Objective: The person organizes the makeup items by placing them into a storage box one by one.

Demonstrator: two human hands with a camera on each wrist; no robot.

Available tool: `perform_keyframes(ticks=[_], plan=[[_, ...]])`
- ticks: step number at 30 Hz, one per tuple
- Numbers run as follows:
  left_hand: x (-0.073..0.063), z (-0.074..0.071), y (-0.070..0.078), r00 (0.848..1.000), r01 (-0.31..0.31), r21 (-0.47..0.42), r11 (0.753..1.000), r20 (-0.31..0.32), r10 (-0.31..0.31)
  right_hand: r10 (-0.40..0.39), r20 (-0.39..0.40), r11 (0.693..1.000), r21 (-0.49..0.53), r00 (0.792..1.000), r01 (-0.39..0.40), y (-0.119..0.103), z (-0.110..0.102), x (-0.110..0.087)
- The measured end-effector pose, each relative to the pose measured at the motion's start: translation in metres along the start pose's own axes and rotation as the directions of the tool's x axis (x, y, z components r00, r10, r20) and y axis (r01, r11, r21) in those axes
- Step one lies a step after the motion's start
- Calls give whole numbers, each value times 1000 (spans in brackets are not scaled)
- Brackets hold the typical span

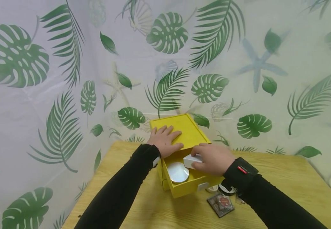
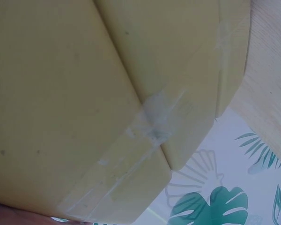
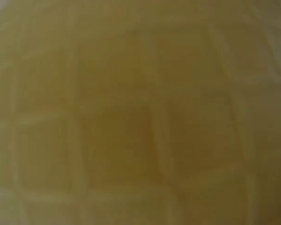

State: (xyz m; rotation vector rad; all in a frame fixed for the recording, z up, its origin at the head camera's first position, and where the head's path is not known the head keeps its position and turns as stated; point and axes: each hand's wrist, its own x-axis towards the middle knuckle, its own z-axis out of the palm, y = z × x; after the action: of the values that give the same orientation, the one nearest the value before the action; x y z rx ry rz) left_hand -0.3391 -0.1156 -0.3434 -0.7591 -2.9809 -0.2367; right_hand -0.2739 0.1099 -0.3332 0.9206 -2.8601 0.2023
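White block (image 1: 192, 161) in right hand (image 1: 215, 159), pinched by thumb and fingers, in or just above yellow drawer (image 1: 184, 189) (cannot tell which). Exposed end points left, toward round disc (image 1: 178, 172) just beside; far end hidden by grip. Left hand (image 1: 164, 142), fingers spread, rests on box top (image 1: 186, 125).

- A wood-grain tabletop (image 1: 154, 206) is being bordered by white printed sheeting (image 1: 142, 52).
- Green monstera leaves (image 1: 168, 33), palm fronds (image 1: 168, 90), starfish (image 1: 258, 65) and seashells (image 1: 141, 16) are being displayed there.
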Motion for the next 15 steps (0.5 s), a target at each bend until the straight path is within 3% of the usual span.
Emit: perform_keyframes(ticks=[6, 15], plan=[[-1, 0, 0, 1000, 1, 0, 1000, 1, -1, 48, -11, 997, -52, 999, -49, -6, 3, 4], [4, 6, -3, 1000, 10, 2, 1000, 4, -10, 61, 11, 996, -72, 998, -60, -12, 6, 9]])
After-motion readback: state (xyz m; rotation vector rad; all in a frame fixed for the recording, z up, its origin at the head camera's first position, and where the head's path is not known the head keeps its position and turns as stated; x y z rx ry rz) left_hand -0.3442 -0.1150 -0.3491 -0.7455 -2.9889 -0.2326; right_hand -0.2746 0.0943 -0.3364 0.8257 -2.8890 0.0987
